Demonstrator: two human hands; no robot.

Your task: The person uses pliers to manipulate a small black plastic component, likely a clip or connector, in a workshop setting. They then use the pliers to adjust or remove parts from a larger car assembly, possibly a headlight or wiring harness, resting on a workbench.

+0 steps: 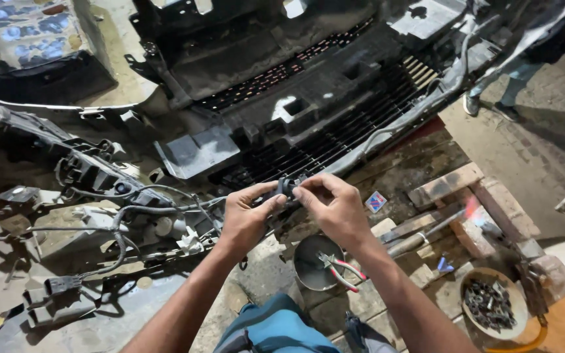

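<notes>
Above the dusty ground, both hands pinch a small black plastic connector point(287, 187) between them, left hand point(246, 219) and right hand point(335, 209) pressing from either side, just before the black slatted car grille point(335, 140). Forced crookedly, its clip could snap; it might drop beside the red-handled pliers point(339, 268).
</notes>
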